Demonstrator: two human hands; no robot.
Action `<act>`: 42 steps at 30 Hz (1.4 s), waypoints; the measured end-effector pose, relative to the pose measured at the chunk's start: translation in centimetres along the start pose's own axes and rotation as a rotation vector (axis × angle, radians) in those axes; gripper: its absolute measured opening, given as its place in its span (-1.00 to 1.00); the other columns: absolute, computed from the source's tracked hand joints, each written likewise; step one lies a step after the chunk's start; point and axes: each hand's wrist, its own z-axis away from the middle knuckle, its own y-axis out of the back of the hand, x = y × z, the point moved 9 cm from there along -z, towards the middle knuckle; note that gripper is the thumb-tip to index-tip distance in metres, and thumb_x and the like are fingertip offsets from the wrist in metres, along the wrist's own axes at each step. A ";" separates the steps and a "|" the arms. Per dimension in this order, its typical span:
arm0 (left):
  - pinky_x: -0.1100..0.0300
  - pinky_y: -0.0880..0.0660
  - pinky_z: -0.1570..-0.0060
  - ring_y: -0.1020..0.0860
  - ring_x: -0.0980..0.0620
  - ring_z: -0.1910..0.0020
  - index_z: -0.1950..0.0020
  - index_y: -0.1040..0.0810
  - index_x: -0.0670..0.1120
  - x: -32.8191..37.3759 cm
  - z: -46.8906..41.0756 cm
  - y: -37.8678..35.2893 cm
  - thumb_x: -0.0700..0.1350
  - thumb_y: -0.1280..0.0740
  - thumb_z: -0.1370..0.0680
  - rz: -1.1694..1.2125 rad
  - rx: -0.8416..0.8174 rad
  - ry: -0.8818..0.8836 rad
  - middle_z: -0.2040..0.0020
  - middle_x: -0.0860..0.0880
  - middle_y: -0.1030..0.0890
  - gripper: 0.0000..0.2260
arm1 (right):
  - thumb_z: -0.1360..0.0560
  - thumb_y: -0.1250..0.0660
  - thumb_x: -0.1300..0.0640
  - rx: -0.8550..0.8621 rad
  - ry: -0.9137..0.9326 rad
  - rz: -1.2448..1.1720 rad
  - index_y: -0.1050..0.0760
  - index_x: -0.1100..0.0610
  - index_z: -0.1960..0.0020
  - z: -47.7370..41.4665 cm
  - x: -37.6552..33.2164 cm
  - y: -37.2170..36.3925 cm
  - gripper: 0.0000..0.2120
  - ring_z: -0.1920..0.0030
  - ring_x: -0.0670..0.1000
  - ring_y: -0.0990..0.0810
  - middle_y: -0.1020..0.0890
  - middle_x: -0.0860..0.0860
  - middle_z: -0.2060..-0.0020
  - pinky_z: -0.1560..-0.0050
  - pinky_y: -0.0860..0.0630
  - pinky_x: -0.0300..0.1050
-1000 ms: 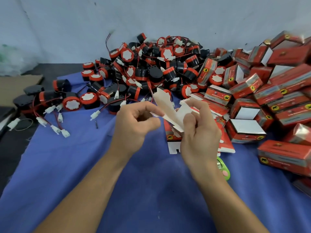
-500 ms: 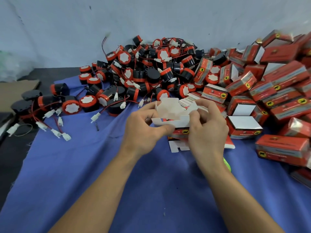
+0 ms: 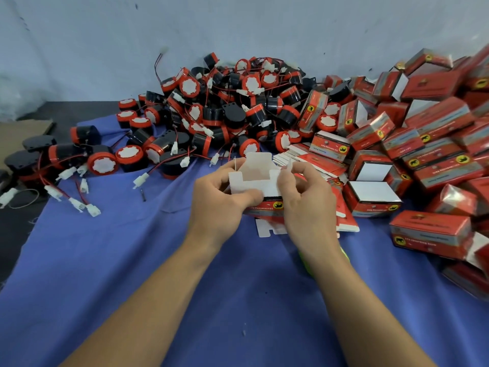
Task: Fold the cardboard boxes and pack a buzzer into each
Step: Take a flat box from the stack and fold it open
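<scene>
**Desk:** Where is the box you are working on?

**Operator:** I see it at the centre of the frame. It is a half-folded cardboard box, held just above the blue cloth that covers the counter. Its white inside faces up with the flaps raised, and its red printed side is toward me.

**Desk:** And the fingers?

**Operator:** The left hand has its fingers curled round the box's left side, with the thumb pressed on the near white flap. The right hand pinches the right flap, its fingers bent in tight. Both have hold of the same box.

**Desk:** Where are the buzzers?

**Operator:** I see a heap of black-and-red buzzers in the upper middle, against the wall. Their wires and white plugs spill toward the left. None is in the box as far as I can see.

**Desk:** What is on the right?

**Operator:** There is a pile of finished red boxes. One open box sits just right of the right hand, and a stack of flat blanks lies behind the hands. Something green peeks from under the right wrist, but I cannot tell what it is.
</scene>
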 end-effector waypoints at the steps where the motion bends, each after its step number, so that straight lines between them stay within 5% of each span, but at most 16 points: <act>1: 0.38 -0.58 0.10 -0.68 0.24 -0.07 0.01 -0.72 0.16 -0.2 0.3 0.1 -0.34 -0.54 -0.41 -0.003 0.045 0.005 -0.16 0.21 -0.70 -0.61 | -0.63 -0.26 -0.04 0.024 -0.003 -0.012 -0.56 -0.02 0.02 0.1 -0.1 0.1 -0.85 0.44 -0.18 -0.50 -0.60 -0.18 0.37 0.52 -0.30 -0.41; 4: 0.39 -0.58 -0.02 -0.62 0.29 -0.21 -0.38 -0.60 0.12 0.3 1.3 -0.6 -0.26 -0.49 -0.48 -0.069 0.098 -0.064 -0.24 0.32 -0.64 -0.49 | -0.60 -0.30 0.00 0.061 -0.017 -0.008 -0.55 -0.02 0.03 -0.1 0.1 0.6 -0.90 0.44 -0.15 -0.49 -0.65 -0.10 0.34 0.50 -0.34 -0.35; 6: 0.40 -0.55 -0.12 -0.55 0.33 -0.29 -0.60 -0.31 0.22 1.0 1.9 -1.3 -0.25 -0.47 -0.51 -0.159 0.073 -0.143 -0.29 0.45 -0.53 -0.25 | -0.54 -0.33 0.06 0.062 -0.044 -0.013 -0.49 -0.05 0.07 -0.1 0.6 1.0 -0.96 0.47 -0.14 -0.47 -0.61 -0.10 0.40 0.49 -0.38 -0.25; 9: 0.38 -0.54 -0.14 -0.56 0.28 -0.28 -0.66 -0.09 0.26 0.8 1.7 -1.2 -0.22 -0.48 -0.54 -0.247 0.064 -0.151 -0.29 0.42 -0.53 -0.14 | -0.52 -0.38 0.11 0.053 -0.049 0.025 -0.41 -0.04 0.12 -0.1 0.8 1.1 -0.85 0.46 -0.15 -0.50 -0.60 -0.14 0.42 0.51 -0.36 -0.32; 11: 0.28 -0.59 -0.11 -0.63 0.18 -0.19 -0.62 -0.23 0.23 -0.4 1.1 -0.6 -0.15 -0.48 -0.52 -0.229 0.066 -0.047 -0.20 0.25 -0.64 -0.24 | -0.53 -0.38 0.13 0.015 -0.044 0.059 -0.42 -0.03 0.11 -0.2 0.7 0.8 -0.85 0.41 -0.12 -0.57 -0.64 -0.15 0.35 0.49 -0.41 -0.27; 14: 0.19 -0.62 0.06 -0.70 0.12 -0.06 -0.20 -0.62 0.31 -2.5 0.6 -0.5 -0.04 -0.41 -0.45 -0.140 0.035 0.139 -0.06 0.16 -0.73 -0.63 | -0.51 -0.40 0.00 -0.117 -0.095 0.000 -0.48 -0.01 0.06 0.0 0.8 -0.2 -0.88 0.26 0.06 -0.67 -0.70 -0.02 0.25 0.31 -0.61 0.08; 18: -0.03 -0.66 -0.03 -0.70 0.11 -0.01 -0.02 -0.65 0.35 -3.5 0.5 -0.7 -0.01 -0.37 -0.42 -0.128 0.014 0.194 -0.02 0.14 -0.74 -0.72 | -0.63 -0.20 -0.24 -0.276 -0.373 -0.533 -0.68 -0.02 0.00 0.9 1.8 -1.9 -0.61 0.04 0.12 -0.75 -0.75 0.09 0.04 0.16 -0.68 0.15; 21: -0.05 -0.65 -0.04 -0.69 0.10 -0.01 0.01 -0.64 0.36 -3.4 0.5 -1.1 0.00 -0.36 -0.42 -0.133 0.005 0.183 -0.01 0.13 -0.73 -0.74 | -0.68 -0.09 -0.23 -0.261 -0.455 -0.597 -0.75 -0.03 0.06 0.6 2.7 -1.8 -0.48 -0.05 0.19 -0.73 -0.75 0.13 -0.01 -0.07 -0.68 0.21; 25: 0.09 -0.61 0.07 -0.69 0.13 0.04 0.00 -0.64 0.29 -3.0 0.8 -1.2 0.01 -0.35 -0.42 -0.130 0.002 0.178 0.02 0.12 -0.72 -0.77 | -0.65 -0.28 0.03 -0.326 -0.379 -0.417 -0.74 0.00 0.07 1.0 2.3 -2.1 -0.72 0.15 0.05 -0.75 -0.75 0.14 0.13 0.24 -0.68 -0.06; 28: 0.12 -0.61 0.09 -0.70 0.08 0.02 -0.08 -0.66 0.17 -2.9 1.0 -1.2 -0.02 -0.36 -0.43 -0.088 -0.008 0.182 0.00 0.06 -0.73 -0.75 | -0.61 -0.32 0.18 -0.310 -0.230 -0.310 -0.72 0.02 0.05 0.5 1.5 -1.9 -0.79 0.15 0.12 -0.72 -0.74 0.16 0.13 0.19 -0.68 0.11; 31: 0.26 -0.59 0.11 -0.70 0.14 -0.04 -0.15 -0.68 0.27 -2.4 1.0 -1.3 -0.18 -0.38 -0.45 -0.033 0.003 0.154 -0.08 0.14 -0.73 -0.60 | -0.55 -0.32 0.34 -0.232 -0.159 -0.281 -0.74 -0.08 0.08 0.2 1.2 -1.6 -0.64 0.09 0.13 -0.75 -0.76 0.04 0.14 0.09 -0.67 0.25; 36: 0.36 -0.56 0.22 -0.70 0.13 0.05 0.09 -0.77 0.26 -1.7 0.7 -0.9 -0.47 -0.33 -0.47 0.041 0.019 0.118 0.03 0.14 -0.76 -0.42 | -0.53 -0.29 0.45 -0.250 -0.319 -0.490 -0.74 0.15 -0.01 0.1 2.4 -2.0 -0.68 0.12 0.25 -0.68 -0.73 0.26 0.05 0.16 -0.64 0.17; 38: 0.37 -0.54 0.28 -0.70 0.17 0.14 0.09 -0.78 0.24 -1.7 0.5 -1.2 -0.39 -0.37 -0.46 0.068 -0.071 0.147 0.10 0.11 -0.76 -0.52 | -0.54 -0.29 0.44 -0.278 -0.419 -0.571 -0.73 0.18 -0.01 0.2 3.1 -2.2 -0.70 0.08 0.28 -0.71 -0.73 0.26 0.03 0.11 -0.67 0.22; 42: 0.27 -0.59 -0.02 -0.70 0.03 -0.12 -0.13 -0.76 0.02 -2.8 1.0 -2.3 -0.03 -0.23 -0.57 0.229 -0.269 0.241 -0.13 -0.04 -0.75 -0.68 | -0.53 -0.28 0.46 -0.295 -0.516 -0.633 -0.76 0.15 0.14 0.4 3.7 -1.9 -0.65 0.18 0.20 -0.76 -0.75 0.20 0.08 0.31 -0.68 0.05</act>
